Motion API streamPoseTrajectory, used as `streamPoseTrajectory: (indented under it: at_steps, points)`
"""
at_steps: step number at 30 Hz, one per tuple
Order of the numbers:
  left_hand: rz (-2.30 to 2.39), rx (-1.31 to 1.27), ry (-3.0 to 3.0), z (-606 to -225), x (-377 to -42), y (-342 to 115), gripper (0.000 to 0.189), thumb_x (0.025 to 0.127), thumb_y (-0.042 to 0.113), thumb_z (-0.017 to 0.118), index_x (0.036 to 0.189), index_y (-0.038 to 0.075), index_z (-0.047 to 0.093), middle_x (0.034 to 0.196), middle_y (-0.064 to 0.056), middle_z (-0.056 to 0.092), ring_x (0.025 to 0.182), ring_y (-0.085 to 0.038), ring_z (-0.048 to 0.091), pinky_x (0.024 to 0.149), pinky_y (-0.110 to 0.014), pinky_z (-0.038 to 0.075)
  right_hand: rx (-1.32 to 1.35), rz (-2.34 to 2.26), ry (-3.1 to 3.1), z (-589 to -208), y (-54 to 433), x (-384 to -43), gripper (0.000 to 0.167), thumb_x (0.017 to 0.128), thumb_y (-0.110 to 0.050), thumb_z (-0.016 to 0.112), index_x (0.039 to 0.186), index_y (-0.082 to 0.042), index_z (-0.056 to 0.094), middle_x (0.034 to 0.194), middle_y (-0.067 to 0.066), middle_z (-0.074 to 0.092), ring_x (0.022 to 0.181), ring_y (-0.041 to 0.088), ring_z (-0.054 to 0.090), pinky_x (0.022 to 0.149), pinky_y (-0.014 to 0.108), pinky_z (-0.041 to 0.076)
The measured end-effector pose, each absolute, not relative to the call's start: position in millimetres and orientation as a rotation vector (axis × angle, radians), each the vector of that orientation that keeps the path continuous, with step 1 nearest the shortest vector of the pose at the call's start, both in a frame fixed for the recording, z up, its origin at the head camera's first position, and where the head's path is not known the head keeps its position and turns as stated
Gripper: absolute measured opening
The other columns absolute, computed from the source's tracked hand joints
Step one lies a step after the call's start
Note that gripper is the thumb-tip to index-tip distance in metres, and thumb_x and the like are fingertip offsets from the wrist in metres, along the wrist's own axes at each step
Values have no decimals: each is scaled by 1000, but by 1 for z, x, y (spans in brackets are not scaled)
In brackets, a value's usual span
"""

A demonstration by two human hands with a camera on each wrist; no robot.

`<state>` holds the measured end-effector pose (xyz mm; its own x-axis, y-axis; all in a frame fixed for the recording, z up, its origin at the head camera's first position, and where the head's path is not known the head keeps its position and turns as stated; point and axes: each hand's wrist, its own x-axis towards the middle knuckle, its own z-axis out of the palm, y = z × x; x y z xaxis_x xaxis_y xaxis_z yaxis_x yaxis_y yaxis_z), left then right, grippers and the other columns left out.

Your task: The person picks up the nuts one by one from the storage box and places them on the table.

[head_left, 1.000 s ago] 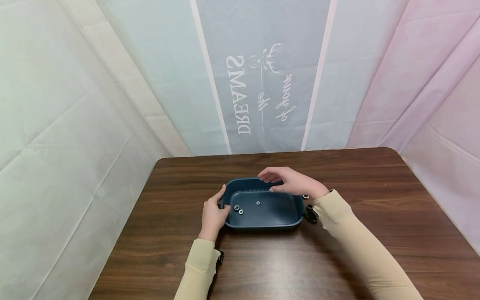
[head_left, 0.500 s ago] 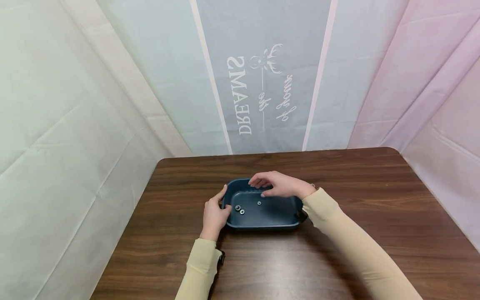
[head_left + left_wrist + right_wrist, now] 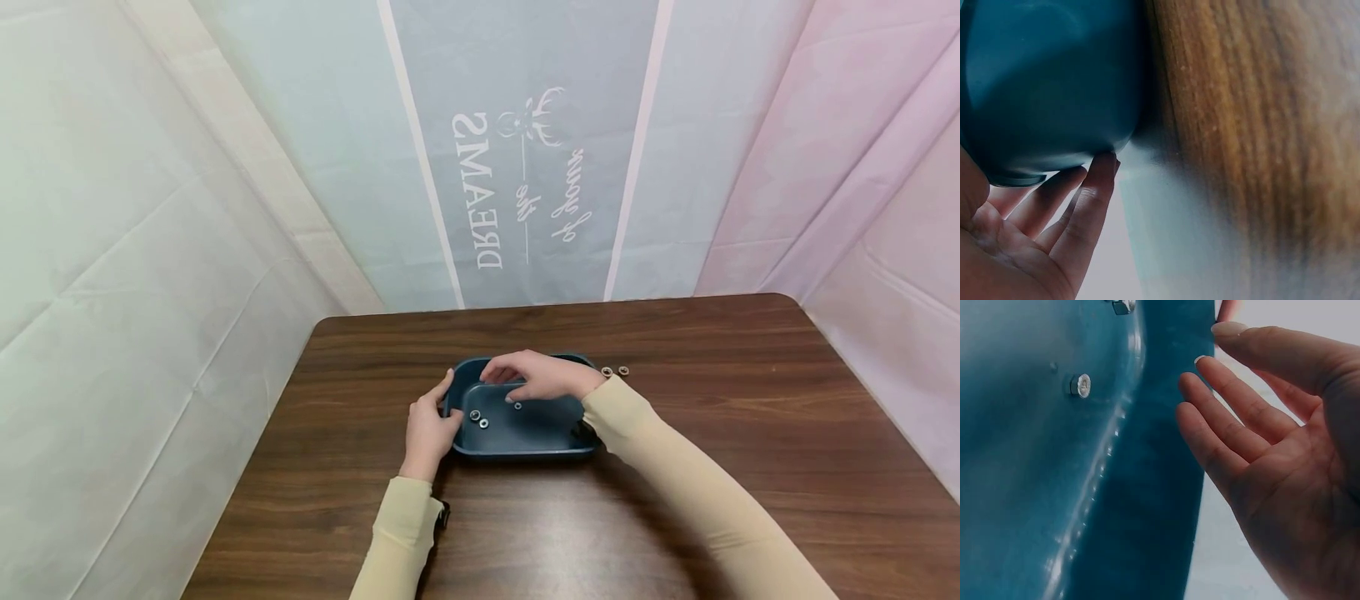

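Note:
A dark blue rectangular tray [image 3: 525, 455] stands on the table. My left hand [image 3: 429, 433] grips its left end, the thumb over the rim and the fingers against the outer wall; the left wrist view shows those fingers on the tray's curved side. Over the tray's inside hovers my right hand [image 3: 536, 377], fingers loosely bent, nothing between them in the right wrist view. Below it lies a small metal nut [image 3: 517, 406]. Two more nuts, a larger one [image 3: 475, 415] and a smaller one [image 3: 483, 423], lie near my left thumb. My right sleeve hides the tray's right end.
Two metal nuts, one [image 3: 607, 372] close to the tray's back right corner and another [image 3: 623, 371] beside it, lie on the brown wooden table [image 3: 712, 375]. Light fabric walls [image 3: 525, 275] rise behind the table and at both sides.
My right hand has moved left and slightly down over the tray, uncovering the two nuts on the table behind its wrist. My left hand keeps its grip; the nuts inside have stayed put.

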<state>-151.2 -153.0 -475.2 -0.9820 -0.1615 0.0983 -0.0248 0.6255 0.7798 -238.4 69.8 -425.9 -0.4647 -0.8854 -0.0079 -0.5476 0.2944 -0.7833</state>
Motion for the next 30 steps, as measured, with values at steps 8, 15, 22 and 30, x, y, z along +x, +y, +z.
streamPoseTrajectory:
  at_steps: [8, 15, 22, 30]
  points:
    - [-1282, 192, -2698, -475, -149, -153, 66, 80, 2, 67, 140, 27, 51, 112, -11, 67, 66, -18, 55, 54, -30, 45, -1289, -967, 2131, -435, 53, -239, 47, 86, 6, 64, 131, -1, 53, 128, 16, 55, 116, 32, 53, 98, 43, 41]
    - [-1285, 178, -2698, -474, -150, -152, 65, 81, 3, 67, 140, 27, 51, 115, -11, 66, 70, -18, 56, 54, -29, 45, -1287, -891, 2142, -442, 42, -238, 45, 86, 2, 66, 129, -4, 55, 127, 11, 56, 114, 25, 55, 97, 38, 42]
    - [-1293, 160, -2689, -475, -151, -153, 66, 80, 2, 67, 139, 27, 52, 117, -10, 65, 65, -17, 54, 53, -30, 44, -1284, -823, 2138, -450, 34, -239, 47, 84, 2, 67, 128, -12, 57, 126, 3, 57, 114, 20, 55, 96, 35, 42]
    - [-1289, 135, -2682, -475, -151, -154, 65, 80, 1, 67, 140, 24, 52, 118, -12, 65, 58, -17, 52, 53, -30, 43, -1298, -774, 2118, -456, 29, -240, 47, 85, 1, 67, 127, -18, 58, 124, -5, 57, 115, 16, 53, 97, 32, 41]
